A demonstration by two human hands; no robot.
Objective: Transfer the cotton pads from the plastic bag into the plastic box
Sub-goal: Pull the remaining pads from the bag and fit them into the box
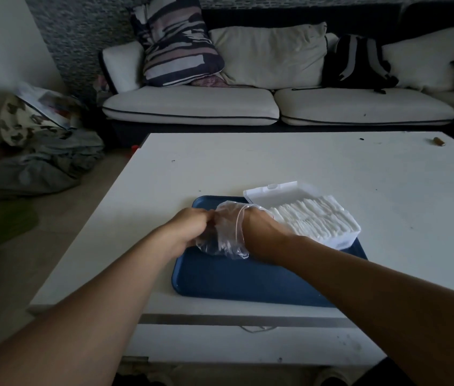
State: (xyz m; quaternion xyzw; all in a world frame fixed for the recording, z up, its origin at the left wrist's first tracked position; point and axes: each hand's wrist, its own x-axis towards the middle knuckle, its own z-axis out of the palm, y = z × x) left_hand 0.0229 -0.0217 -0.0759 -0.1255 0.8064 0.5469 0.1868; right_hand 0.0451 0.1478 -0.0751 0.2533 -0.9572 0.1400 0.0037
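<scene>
**Both hands on the bag, box already packed with pads**

Fingers of the left hand (pixel 192 224) are curled and pinch the clear plastic bag (pixel 224 235) at its left edge, knuckles up, over the blue tray (pixel 248 280). From the other side the right hand (pixel 262 232) has the crumpled bag wrapped over its knuckles and wrist. Its fingers are hidden from me under the back of the hand and the plastic, so whether they clutch the bag or lie loose I cannot tell. The bag sits between the two hands, bunched and wrinkled, low over the tray's far left part; what it contains is not clear through the folds.

Just beside the right hand, on the tray's far right corner, stands the white plastic box (pixel 340 240). Its lid (pixel 276 190) is thrown back and lies open on the far side. Inside, the cotton pads (pixel 315 215) stand on edge in tight rows, filling the box up to its rim.

The tray rests near the front edge of a white table (pixel 276 162). A small brownish object (pixel 439 141) lies well apart at the table's far right corner. Beyond the table stands a sofa (pixel 192 107) with pale seat cushions, a striped pillow (pixel 175 43) and a dark backpack (pixel 357 62). A heap of cloth and bags (pixel 44 140) lies on the floor to the left.
</scene>
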